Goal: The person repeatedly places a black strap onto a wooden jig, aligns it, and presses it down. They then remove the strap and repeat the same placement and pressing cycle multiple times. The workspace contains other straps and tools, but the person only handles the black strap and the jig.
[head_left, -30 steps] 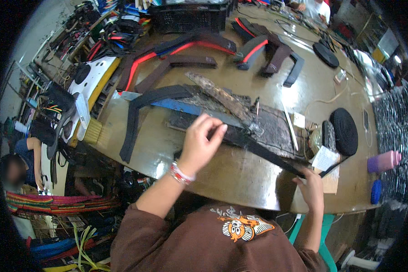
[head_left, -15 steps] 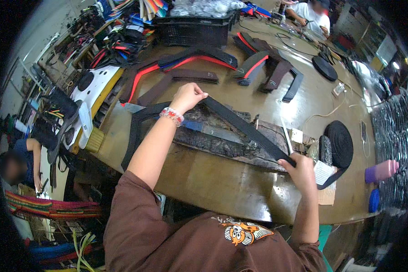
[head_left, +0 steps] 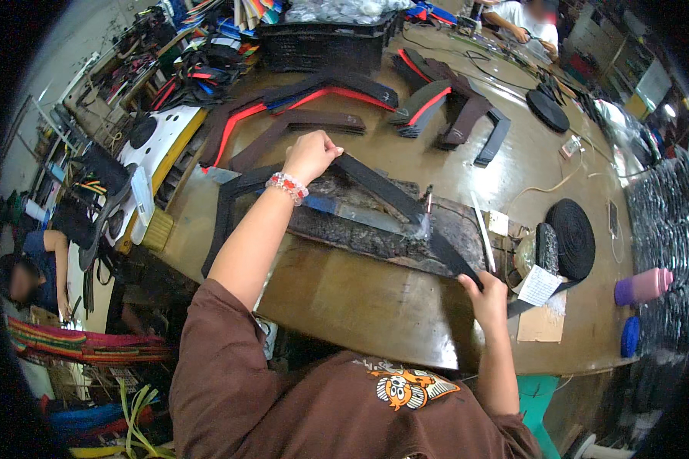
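A long black strap [head_left: 390, 195] stretches diagonally over a dark, glue-crusted work board [head_left: 375, 233] on the wooden table [head_left: 360, 306]. My left hand [head_left: 311, 155], with a beaded bracelet at the wrist, grips the strap's far upper end. My right hand [head_left: 484, 294] holds the strap's near end at the board's right edge. A blue strip [head_left: 337, 206] lies on the board under the strap. A thin upright tool [head_left: 429, 200] stands beside the strap's middle.
Black and red-edged curved strap pieces [head_left: 298, 103] lie farther back, with a black crate [head_left: 321, 46] behind. Coiled black webbing [head_left: 574, 237], a paper slip [head_left: 540, 287] and a pink bottle [head_left: 643, 287] sit at the right. Another person [head_left: 524, 19] works at the far end; one sits at lower left [head_left: 31, 271].
My left hand has lifted off the board and carried the strap's end away and up, pulling the strap taut. My right hand stays on the near end.
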{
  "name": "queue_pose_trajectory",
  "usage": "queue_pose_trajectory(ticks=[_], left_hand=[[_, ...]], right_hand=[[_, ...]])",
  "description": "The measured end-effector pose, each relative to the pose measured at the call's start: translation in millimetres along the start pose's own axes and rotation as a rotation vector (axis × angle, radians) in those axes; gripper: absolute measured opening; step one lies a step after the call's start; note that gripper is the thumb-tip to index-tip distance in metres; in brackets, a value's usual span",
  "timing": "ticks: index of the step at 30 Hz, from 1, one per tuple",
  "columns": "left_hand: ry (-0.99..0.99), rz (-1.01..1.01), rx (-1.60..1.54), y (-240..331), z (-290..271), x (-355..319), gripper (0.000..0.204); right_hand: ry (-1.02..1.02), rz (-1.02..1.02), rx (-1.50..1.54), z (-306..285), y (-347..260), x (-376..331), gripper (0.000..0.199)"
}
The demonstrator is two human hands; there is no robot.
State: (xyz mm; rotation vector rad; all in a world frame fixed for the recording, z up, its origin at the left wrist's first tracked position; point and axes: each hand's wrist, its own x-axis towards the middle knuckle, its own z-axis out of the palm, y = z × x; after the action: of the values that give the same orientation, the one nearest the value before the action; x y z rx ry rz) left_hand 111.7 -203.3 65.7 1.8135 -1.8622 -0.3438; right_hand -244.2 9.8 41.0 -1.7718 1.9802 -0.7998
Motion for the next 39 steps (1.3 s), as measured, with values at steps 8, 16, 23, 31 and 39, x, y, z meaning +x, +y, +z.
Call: queue_pose_trajectory(ticks=[8,16,23,31,39], left_hand=[[0.640,-0.199,-0.076,-76,-85,-78,0.029],[0.446,1.281,-0.028,70,-33,-118,0.018],[0.410,0.699,0.214,44,-24,-43,0.007],[0.145,0.721,0.515,46,49,-86,0.039],[-0.025,0.636,0.524,67,25,-71,0.037]], right_hand=[[0.007,0.109,0.258,-49,-14,-39,0.024],[-0.036,-0.424,0.096,-24,-135,18,0.028],[-0.044,-0.288,-0.212,-34,-129,54,0.034],[-0.126,-0.137,-0.254,-57,-90,44,0.033],[-0.269,0.081,-0.080,-16,-53,39,0.040]])
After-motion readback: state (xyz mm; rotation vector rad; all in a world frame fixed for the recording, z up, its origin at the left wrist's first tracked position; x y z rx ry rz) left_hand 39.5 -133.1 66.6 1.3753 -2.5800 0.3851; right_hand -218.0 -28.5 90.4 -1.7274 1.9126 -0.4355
